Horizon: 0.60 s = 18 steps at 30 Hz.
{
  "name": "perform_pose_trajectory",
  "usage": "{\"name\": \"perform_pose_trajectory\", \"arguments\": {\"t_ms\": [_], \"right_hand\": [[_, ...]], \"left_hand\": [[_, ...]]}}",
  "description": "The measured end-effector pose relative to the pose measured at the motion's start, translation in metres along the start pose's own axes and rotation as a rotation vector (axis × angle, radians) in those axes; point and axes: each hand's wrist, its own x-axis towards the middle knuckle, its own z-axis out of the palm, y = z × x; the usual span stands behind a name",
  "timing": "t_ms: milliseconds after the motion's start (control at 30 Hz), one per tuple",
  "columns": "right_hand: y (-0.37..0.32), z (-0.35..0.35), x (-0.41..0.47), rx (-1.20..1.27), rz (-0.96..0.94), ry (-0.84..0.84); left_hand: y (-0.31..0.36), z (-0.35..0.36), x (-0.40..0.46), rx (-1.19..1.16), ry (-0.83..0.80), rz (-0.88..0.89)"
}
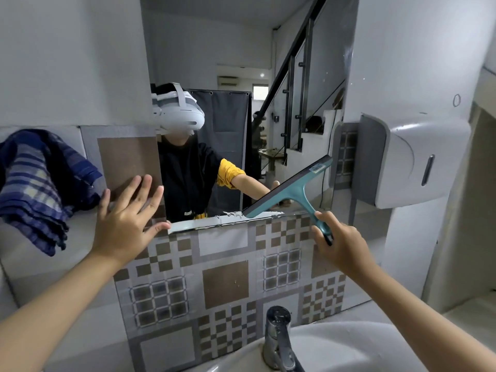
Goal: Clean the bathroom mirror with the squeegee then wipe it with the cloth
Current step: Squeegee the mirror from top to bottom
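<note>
Fingers (319, 216) of the right hand (339, 244) clamp the squeegee (288, 187) handle; left fingers (142, 183) splayed.

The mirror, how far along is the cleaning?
The squeegee step is in hand: the right hand holds the squeegee, its blade tilted against the mirror near the bottom edge, with foam gathered there. The left hand rests flat on the wall tiles beside the mirror. The upper glass looks mostly clear. Still left: wiping, since the cloth hangs untouched on the left.
</note>
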Motion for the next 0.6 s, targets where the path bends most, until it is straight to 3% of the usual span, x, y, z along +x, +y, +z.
{"name": "perform_pose_trajectory", "arguments": {"t_ms": [233,600], "right_hand": [[0.004,0.003,-0.014,0.133,0.130,-0.019],[-0.050,0.012,-0.031,0.506,0.588,0.042]], "left_hand": [[0.001,0.000,0.001,-0.003,0.007,0.007],[-0.001,-0.002,0.000,-0.079,-0.043,0.014]]}}
